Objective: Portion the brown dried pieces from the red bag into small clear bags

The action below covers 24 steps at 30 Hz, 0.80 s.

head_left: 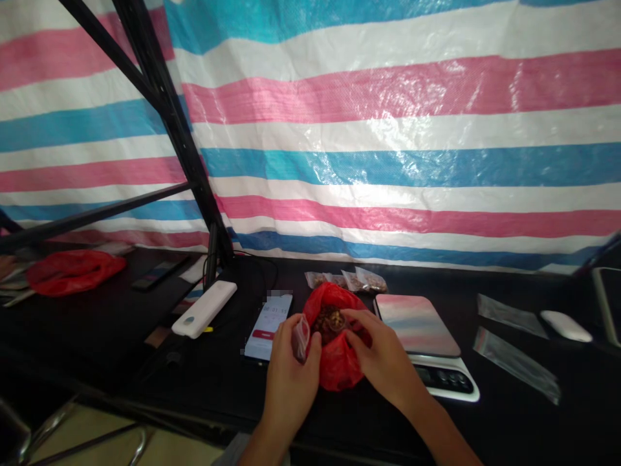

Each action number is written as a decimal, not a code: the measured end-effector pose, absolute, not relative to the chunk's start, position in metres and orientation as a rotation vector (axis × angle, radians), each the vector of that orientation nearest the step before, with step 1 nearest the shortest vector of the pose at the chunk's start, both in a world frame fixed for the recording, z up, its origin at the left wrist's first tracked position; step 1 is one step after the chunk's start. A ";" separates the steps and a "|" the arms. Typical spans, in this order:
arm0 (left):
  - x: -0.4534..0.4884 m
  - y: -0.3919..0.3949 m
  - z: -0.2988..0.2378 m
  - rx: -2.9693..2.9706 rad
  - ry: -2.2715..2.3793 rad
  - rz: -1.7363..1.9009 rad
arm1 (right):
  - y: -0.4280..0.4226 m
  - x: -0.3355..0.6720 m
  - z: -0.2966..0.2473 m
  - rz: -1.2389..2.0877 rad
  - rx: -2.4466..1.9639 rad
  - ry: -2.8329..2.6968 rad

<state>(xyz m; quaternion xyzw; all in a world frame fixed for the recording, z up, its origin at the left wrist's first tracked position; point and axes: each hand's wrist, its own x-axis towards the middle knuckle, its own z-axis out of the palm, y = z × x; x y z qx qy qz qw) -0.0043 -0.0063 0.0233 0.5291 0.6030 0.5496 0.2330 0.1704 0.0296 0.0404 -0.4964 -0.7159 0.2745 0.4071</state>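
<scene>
A red plastic bag (334, 362) full of small brown pieces stands open on the black table (121, 330). My left hand (291, 372) is closed on a small clear zip pouch (301, 336) held at the bag's left edge. My right hand (383, 359) reaches into the bag's mouth, its fingers pinched among the brown pieces (330, 318). What the pinch holds is hidden.
A digital scale (427, 336) sits right of the bag, a phone (268, 327) with a lit screen and a white power bank (204, 309) to its left. Filled pouches (347, 280) lie behind, empty clear pouches (517, 362) at right. Another red bag (72, 270) lies far left beside a black rack post (194, 168).
</scene>
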 end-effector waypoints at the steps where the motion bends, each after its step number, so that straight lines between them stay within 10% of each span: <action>1: -0.003 -0.007 0.023 1.503 1.668 1.478 | 0.031 0.172 0.041 0.686 -1.249 -1.787; 24: 0.016 -0.002 0.029 1.994 1.906 1.228 | 0.006 0.167 0.065 0.818 -0.995 -1.910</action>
